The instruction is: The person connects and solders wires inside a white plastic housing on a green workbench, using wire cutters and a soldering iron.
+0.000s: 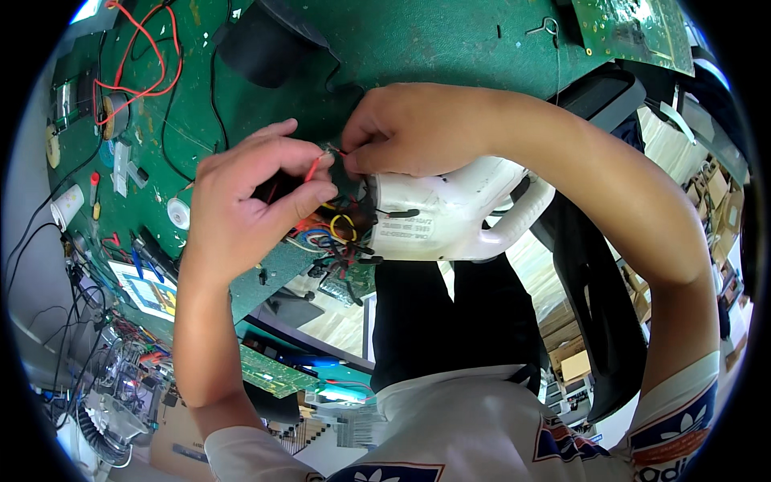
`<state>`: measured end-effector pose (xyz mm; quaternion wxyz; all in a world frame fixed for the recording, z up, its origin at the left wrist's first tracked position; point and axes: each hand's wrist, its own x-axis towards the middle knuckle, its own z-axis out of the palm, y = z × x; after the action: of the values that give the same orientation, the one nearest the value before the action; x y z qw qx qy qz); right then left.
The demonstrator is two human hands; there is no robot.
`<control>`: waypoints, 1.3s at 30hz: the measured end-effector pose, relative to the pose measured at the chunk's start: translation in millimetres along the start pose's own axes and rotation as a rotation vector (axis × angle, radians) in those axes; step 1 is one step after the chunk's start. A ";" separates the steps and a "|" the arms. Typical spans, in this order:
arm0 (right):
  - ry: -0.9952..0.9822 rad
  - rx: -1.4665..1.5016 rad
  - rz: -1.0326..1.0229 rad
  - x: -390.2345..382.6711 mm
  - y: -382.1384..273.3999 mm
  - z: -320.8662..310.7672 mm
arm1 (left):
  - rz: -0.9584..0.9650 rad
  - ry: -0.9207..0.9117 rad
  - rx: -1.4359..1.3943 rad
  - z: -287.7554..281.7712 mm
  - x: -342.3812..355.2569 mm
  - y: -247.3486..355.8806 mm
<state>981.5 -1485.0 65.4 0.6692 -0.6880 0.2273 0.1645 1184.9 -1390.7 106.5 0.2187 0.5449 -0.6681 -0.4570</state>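
My left hand (245, 193) has its thumb and index finger closed around a thin red wire (313, 169) above a tangle of coloured wires (341, 229). My right hand (405, 132) is curled just to the right, pinching a short red lead near a small bare wire end between the two hands. Beneath my right hand lies a white plastic housing (434, 221) with a handle, black marks and printed lettering on its side. The bundle of wires comes out of its left end. My fingertips partly hide the joint.
Green bench (442, 48) holds a black cylindrical container (265, 48), looped red cables (144, 80), a white cup (68, 205) and a small screwdriver (95, 193). A circuit board (630, 32) lies upper right. A black chair (586, 321) stands at right; cluttered equipment (104, 402) is lower left.
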 end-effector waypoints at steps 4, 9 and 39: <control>0.047 -0.067 -0.063 -5.0 4.3 2.8 | 0.034 -0.026 -0.033 5.4 -4.0 1.8; 0.063 -0.038 0.015 -16.8 -5.7 4.0 | 0.042 0.125 0.089 15.4 -6.1 5.9; 0.132 -0.052 -0.239 -10.4 4.6 16.9 | 0.111 0.246 0.160 22.8 -9.2 -2.6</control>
<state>971.6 -1467.2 66.1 0.6495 -0.7368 0.1827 0.0439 1171.1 -1373.6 95.1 0.2798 0.5748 -0.6996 -0.3192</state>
